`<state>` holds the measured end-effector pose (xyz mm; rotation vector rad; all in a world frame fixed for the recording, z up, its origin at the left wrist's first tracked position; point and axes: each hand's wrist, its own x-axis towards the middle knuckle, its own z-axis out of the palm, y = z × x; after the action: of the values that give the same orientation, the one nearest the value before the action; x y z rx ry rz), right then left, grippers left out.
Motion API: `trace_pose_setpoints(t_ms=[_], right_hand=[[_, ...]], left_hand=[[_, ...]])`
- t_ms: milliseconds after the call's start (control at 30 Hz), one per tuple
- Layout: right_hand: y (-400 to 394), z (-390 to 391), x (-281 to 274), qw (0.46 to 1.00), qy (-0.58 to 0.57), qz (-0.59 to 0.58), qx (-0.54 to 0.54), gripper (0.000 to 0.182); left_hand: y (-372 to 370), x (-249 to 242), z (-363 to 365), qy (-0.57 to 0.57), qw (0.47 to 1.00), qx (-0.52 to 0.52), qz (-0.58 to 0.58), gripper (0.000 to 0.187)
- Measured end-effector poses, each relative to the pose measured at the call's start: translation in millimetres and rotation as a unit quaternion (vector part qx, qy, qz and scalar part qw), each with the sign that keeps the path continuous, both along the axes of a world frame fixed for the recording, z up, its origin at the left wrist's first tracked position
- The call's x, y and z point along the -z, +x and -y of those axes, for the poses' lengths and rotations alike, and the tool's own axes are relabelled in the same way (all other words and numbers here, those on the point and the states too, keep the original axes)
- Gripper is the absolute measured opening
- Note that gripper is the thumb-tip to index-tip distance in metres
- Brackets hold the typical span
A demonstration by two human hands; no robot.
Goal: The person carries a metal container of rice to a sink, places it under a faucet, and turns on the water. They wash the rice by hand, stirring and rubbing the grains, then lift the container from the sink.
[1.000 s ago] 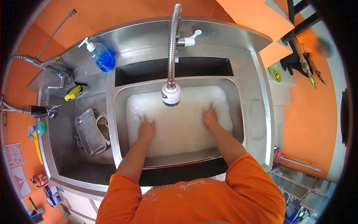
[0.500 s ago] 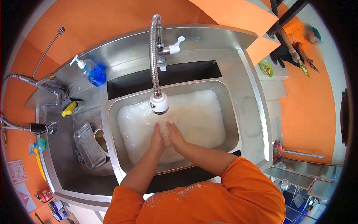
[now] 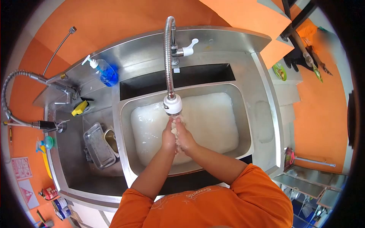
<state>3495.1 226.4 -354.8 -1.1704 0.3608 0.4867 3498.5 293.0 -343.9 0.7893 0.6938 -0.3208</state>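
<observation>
My left hand (image 3: 169, 136) and my right hand (image 3: 185, 136) are pressed palm to palm, fingers pointing away from me. Between them is a clump of wet white rice (image 3: 174, 128), with some grains along the edges of the palms. Both hands are held over the cloudy white water (image 3: 213, 125) that fills the steel sink basin (image 3: 248, 117). The white head of the flexible tap (image 3: 173, 103) hangs directly at my fingertips, partly covering them.
A bottle of blue liquid soap (image 3: 108, 76) stands on the left ledge. The left basin holds a metal tray (image 3: 99, 146), a metal bowl (image 3: 111, 141) and a yellow sponge (image 3: 80, 108). A co-worker in orange (image 3: 307, 32) handles food at the far right.
My hands have risen out of the water and closed together around the rice, now right beneath the tap head. The view has shifted, so the sink appears farther right.
</observation>
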Motion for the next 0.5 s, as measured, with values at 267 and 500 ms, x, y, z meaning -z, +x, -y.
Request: trace_pose_setpoints(t_ms=[267,500], right_hand=[[0.6,7.8,6.4,0.996,0.071,-0.052,0.017,0.075],[21.9,58.4,24.7,0.904,-0.286,0.099,-0.303,0.059]], left_hand=[[-4.7,63.1,8.4,0.045,0.998,0.041,-0.004,0.048],[7.2,85.6,-43.0,0.352,0.928,0.107,0.064,0.039]])
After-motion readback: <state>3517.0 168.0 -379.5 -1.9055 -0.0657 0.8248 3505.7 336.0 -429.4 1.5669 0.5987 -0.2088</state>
